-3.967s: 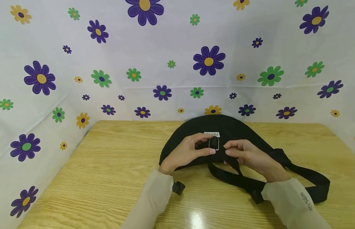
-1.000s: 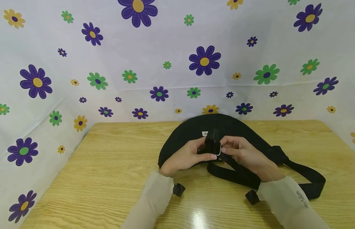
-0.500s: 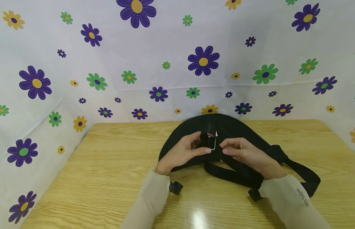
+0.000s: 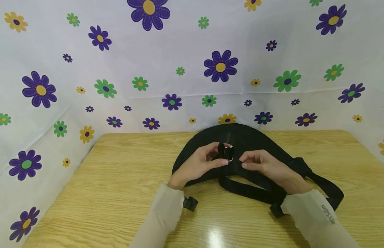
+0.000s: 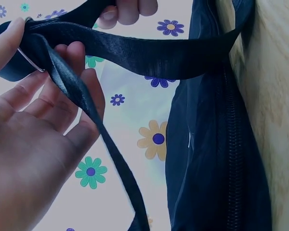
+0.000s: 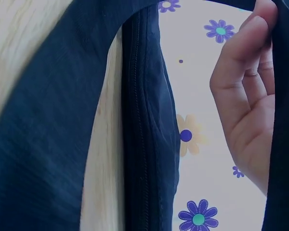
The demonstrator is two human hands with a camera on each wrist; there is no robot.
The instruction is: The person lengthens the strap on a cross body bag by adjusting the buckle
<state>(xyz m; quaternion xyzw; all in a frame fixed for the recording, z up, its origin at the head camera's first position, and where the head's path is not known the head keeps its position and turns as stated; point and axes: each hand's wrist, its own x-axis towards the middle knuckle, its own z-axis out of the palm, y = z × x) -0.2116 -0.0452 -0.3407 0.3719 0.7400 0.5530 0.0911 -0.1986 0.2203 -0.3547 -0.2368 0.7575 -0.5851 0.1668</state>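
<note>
A black waist bag (image 4: 241, 132) with a curved top lies at the back of the table. In front of it my left hand (image 4: 196, 165) pinches a rectangular metal buckle (image 4: 230, 160) between thumb and fingers, with black webbing threaded round it. My right hand (image 4: 269, 168) is just to the right, thumb and forefinger pinching a stretch of the strap (image 5: 149, 57). The left wrist view shows the strap looping from the buckle toward the bag, with another piece running to the right fingertips (image 5: 130, 9). Part of the webbing inside the buckle is hidden by the left fingers.
The wooden table (image 4: 117, 179) meets a flower-printed cloth (image 4: 167, 62) at the back and left. A knotted part of the strap (image 4: 300, 166) sits at the bag's right end, with slack webbing (image 4: 329, 187) beyond it. A small black device (image 4: 190, 204) is at the left wrist.
One second ago the hands met at the buckle under a raised webbing loop. The left hand has since moved slightly left with the buckle turned, leaving a gap between the hands.
</note>
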